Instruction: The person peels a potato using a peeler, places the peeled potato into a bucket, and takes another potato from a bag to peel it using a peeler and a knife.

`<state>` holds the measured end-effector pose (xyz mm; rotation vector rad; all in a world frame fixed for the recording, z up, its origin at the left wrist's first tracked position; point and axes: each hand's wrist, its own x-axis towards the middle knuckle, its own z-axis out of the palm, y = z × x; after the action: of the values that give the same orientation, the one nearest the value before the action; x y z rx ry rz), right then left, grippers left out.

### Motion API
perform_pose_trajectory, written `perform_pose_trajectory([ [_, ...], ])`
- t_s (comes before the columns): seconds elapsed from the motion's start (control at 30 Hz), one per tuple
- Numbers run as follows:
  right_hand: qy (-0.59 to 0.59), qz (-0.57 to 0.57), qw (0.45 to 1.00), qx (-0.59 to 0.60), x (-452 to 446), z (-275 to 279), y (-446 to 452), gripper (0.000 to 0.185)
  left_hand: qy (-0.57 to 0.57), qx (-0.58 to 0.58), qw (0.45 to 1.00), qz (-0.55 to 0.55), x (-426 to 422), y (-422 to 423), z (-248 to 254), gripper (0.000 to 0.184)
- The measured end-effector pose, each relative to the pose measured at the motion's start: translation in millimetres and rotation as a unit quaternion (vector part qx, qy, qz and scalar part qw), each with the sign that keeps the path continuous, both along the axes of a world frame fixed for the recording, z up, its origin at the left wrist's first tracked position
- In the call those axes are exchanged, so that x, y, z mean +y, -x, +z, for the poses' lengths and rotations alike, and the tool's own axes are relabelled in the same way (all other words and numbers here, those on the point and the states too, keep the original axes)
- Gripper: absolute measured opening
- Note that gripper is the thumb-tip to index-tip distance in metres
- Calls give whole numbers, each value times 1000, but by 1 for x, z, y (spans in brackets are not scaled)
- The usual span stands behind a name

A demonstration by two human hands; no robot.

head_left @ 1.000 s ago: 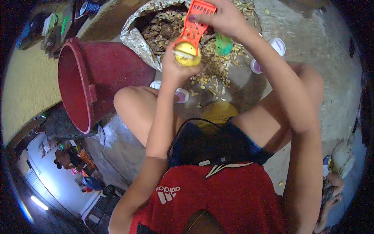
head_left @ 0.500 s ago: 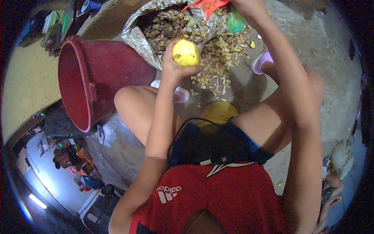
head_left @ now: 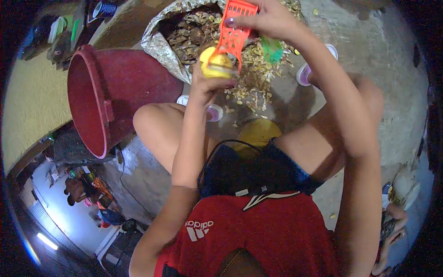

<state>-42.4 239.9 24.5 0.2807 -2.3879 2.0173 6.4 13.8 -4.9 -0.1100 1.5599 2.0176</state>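
Observation:
In my left hand point(head_left: 206, 84) is a round yellow fruit or vegetable point(head_left: 213, 63), with fingers wrapped round its side and thumb underneath. My right hand point(head_left: 263, 19) grips an orange peeler point(head_left: 234, 34) with slots and holes by its upper part. The peeler's lower end, with its blade, lies against the yellow piece; motion blurs the contact. Beyond my hands a silvery sack point(head_left: 159, 44) stands open, filled with brownish peelings point(head_left: 187, 44). More peelings point(head_left: 251, 94) are strewn on the floor beside it, under a green object point(head_left: 271, 50).
A big dark red tub point(head_left: 134, 87) lies on its side at the left. My feet in white and purple footwear point(head_left: 303, 75) rest by the peelings. Below my hands is a yellow round object point(head_left: 258, 131). Other people point(head_left: 77, 190) point(head_left: 392, 221) show at the lower left and right edges.
The peeler went up, away from the yellow piece, half a second ago and is now down against it again. My left hand has stayed nearly in place.

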Motion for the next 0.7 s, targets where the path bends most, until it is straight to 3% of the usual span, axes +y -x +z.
perform_pose_trajectory([
  [0.03,-44,-68,995,65,0,-6,3,26,-57,-7,998,8,1,-2,0,61],
  [0.1,-6,-117,993,-17,26,3,13,27,-171,-18,985,26,3,-2,3,59],
  [0.13,15,-141,988,-57,33,10,17,27,-207,-9,978,-17,1,0,1,58],
  [0.23,144,-46,981,-122,12,17,8,27,-275,-74,958,31,7,-6,4,59],
  [0.27,139,-42,982,-118,-2,20,0,23,-275,-83,957,29,7,-8,4,60],
  [0.3,69,48,996,-16,-9,17,-1,22,-275,-92,957,27,5,-10,4,60],
  [0.37,-18,-17,998,-64,-5,19,-1,21,-277,-110,954,31,5,-12,2,61],
  [0.47,-16,-146,989,33,8,16,11,20,-281,-122,951,47,6,-5,-1,63],
  [0.57,115,-36,983,-137,7,35,3,17,-334,-116,935,3,9,-3,3,62],
  [0.6,166,-13,983,-83,-3,23,1,16,-325,-116,938,42,12,-6,5,64],
  [0.63,36,16,999,-18,-5,13,3,18,-324,-130,936,33,10,-6,2,64],
  [0.7,-21,-93,989,113,-2,1,8,18,-324,-161,932,15,5,-4,-3,65],
])
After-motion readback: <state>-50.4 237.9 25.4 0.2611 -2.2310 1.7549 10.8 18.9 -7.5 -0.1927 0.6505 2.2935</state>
